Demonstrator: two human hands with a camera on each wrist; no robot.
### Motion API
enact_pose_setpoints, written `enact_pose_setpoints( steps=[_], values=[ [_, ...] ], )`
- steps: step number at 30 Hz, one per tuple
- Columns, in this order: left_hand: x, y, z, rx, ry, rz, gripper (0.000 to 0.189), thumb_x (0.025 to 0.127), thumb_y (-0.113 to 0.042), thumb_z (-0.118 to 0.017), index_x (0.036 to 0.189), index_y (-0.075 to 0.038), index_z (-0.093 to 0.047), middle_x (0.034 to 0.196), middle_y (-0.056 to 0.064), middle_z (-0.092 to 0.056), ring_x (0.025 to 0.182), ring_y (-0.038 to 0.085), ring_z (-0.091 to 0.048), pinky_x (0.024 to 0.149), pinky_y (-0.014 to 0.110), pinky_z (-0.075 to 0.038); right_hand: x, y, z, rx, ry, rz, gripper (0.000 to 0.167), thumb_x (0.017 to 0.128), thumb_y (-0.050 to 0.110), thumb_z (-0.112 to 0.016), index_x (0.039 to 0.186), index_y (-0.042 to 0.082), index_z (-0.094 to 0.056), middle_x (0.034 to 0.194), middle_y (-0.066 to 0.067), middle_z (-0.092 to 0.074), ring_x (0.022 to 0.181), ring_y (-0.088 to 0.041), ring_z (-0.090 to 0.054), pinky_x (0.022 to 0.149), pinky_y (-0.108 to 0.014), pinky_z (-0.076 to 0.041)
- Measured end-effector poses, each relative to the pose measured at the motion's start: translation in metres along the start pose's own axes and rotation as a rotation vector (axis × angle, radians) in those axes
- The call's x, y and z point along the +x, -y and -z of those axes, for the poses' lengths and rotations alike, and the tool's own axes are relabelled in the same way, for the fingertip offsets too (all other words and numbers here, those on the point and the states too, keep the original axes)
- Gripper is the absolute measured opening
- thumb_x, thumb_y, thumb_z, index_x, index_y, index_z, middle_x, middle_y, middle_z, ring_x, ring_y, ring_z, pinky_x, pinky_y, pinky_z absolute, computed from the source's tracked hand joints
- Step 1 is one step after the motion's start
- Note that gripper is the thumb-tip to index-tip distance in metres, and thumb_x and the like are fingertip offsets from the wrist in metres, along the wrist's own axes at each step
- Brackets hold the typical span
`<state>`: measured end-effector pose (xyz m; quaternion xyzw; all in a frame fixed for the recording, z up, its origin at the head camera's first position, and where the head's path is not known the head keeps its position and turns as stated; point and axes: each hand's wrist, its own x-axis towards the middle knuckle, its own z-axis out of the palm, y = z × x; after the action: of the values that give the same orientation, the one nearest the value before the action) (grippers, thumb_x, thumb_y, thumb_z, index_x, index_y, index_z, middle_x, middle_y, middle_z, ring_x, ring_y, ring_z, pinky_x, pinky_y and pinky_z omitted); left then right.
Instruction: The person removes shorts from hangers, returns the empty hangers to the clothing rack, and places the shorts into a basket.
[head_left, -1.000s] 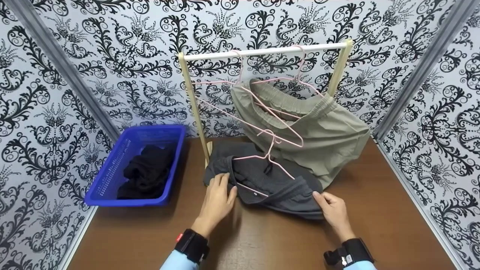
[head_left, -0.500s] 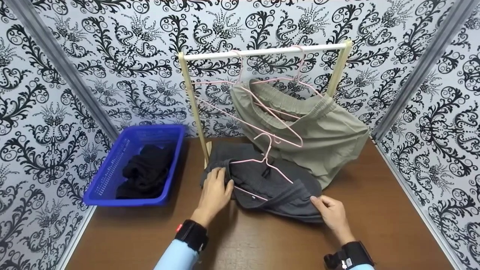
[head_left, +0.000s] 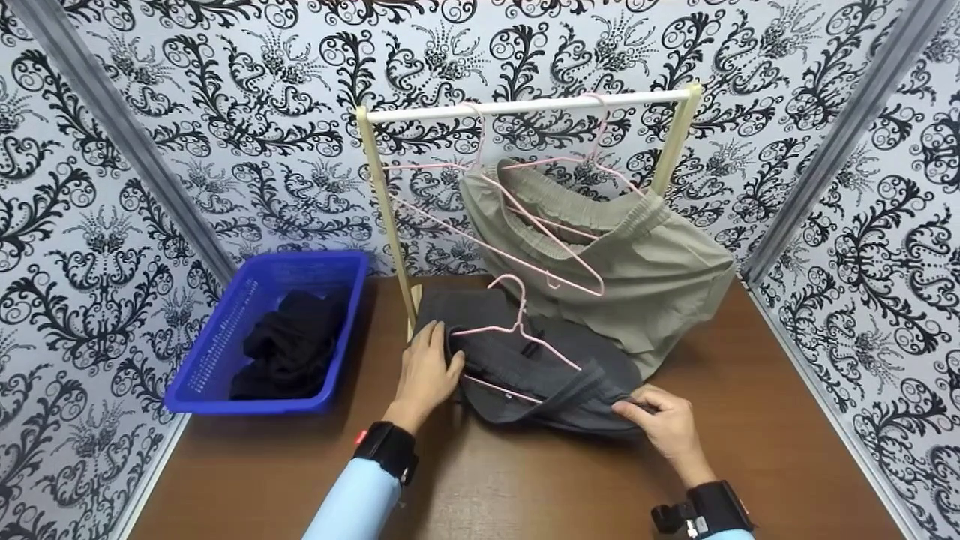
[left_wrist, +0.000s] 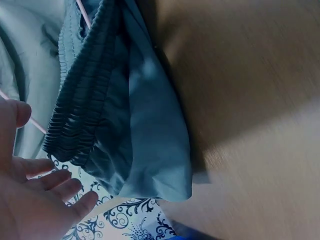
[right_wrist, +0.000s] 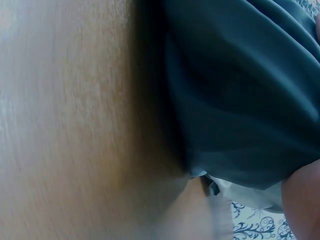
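Dark grey pants (head_left: 495, 409) with a gathered elastic waistband (left_wrist: 82, 100) lie on the table. A pink hanger (head_left: 517, 328) sits inside the waist opening, its hook standing out above. At the left end of the waistband is my left hand (head_left: 427, 371); in the left wrist view its fingers (left_wrist: 65, 190) are spread loosely, just beside the cloth. My right hand (head_left: 667, 424) pinches the waistband's right end between thumb and fingers. Only slivers of that hand show in the right wrist view, where the dark cloth (right_wrist: 240, 100) fills much of the frame.
Behind stands a small rack with a white rail (head_left: 525, 107). Olive-green shorts (head_left: 637, 277) hang there on a pink hanger, beside a bare pink hanger (head_left: 495, 247). A blue basket (head_left: 247, 405) at left holds black clothing (head_left: 292, 345). Patterned walls (head_left: 285, 172) enclose the table (head_left: 525, 487).
The hanger in the dark grey pants has shifted left, its hook lower. My left hand has moved slightly left and away from me. My right hand still pinches the waistband.
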<state>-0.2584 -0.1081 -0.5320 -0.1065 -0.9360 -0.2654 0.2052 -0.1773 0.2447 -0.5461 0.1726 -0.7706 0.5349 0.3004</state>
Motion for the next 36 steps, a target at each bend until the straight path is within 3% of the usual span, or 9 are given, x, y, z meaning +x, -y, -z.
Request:
enact_pose_setpoints(
  steps=[5,10,16,24,31,36],
  values=[
    [0.005,0.001,-0.002,0.014,0.085,0.073,0.061,0.094,-0.023,-0.067,0.143,0.010,-0.050,0.142,0.029,-0.054,0.135,0.044,-0.050,0.107,0.063,-0.039,-0.001,-0.002,-0.001,0.063,0.020,0.061,0.037,0.061,-0.025,-0.081,0.059,0.005,-0.059,0.070,-0.011,-0.066,0.069,-0.007,-0.061,0.066,-0.012,-0.046],
    [0.008,0.002,-0.004,0.043,0.131,0.123,0.058,0.095,-0.024,-0.069,0.141,0.007,-0.052,0.140,0.027,-0.056,0.135,0.042,-0.050,0.107,0.065,-0.036,-0.002,0.000,-0.001,0.011,0.022,0.112,0.038,0.060,-0.026,-0.080,0.058,0.004,-0.056,0.074,-0.016,-0.066,0.072,-0.011,-0.062,0.067,-0.012,-0.045],
    [0.009,0.004,-0.005,0.079,0.106,0.127,0.044,0.094,-0.024,-0.073,0.125,0.004,-0.060,0.131,0.025,-0.060,0.128,0.041,-0.054,0.105,0.066,-0.036,-0.008,-0.013,-0.001,-0.080,-0.023,0.121,0.037,0.059,-0.026,-0.081,0.058,0.003,-0.057,0.075,-0.018,-0.066,0.071,-0.013,-0.064,0.070,-0.009,-0.045],
    [0.006,0.003,-0.004,0.092,0.115,0.161,0.033,0.098,-0.023,-0.069,0.119,0.000,-0.058,0.122,0.024,-0.062,0.122,0.044,-0.057,0.102,0.065,-0.037,-0.022,-0.046,0.001,-0.194,-0.062,0.121,0.031,0.062,-0.015,-0.088,0.068,0.010,-0.070,0.077,-0.005,-0.070,0.074,-0.007,-0.065,0.075,-0.007,-0.045],
    [0.003,-0.001,0.003,0.090,0.041,0.123,0.033,0.096,-0.025,-0.071,0.114,-0.002,-0.057,0.114,0.023,-0.061,0.119,0.044,-0.055,0.100,0.066,-0.036,-0.029,-0.051,0.006,-0.265,-0.022,-0.011,0.025,0.071,-0.007,-0.088,0.083,0.011,-0.075,0.085,0.003,-0.071,0.080,-0.001,-0.063,0.076,-0.008,-0.043],
    [0.002,-0.010,0.013,0.103,-0.030,0.077,0.038,0.093,-0.030,-0.073,0.113,0.000,-0.058,0.113,0.022,-0.061,0.116,0.044,-0.055,0.101,0.065,-0.034,-0.033,-0.050,0.007,-0.334,0.008,-0.068,0.019,0.077,-0.003,-0.084,0.091,0.008,-0.076,0.089,0.000,-0.073,0.081,-0.007,-0.066,0.076,-0.010,-0.044]
  ],
)
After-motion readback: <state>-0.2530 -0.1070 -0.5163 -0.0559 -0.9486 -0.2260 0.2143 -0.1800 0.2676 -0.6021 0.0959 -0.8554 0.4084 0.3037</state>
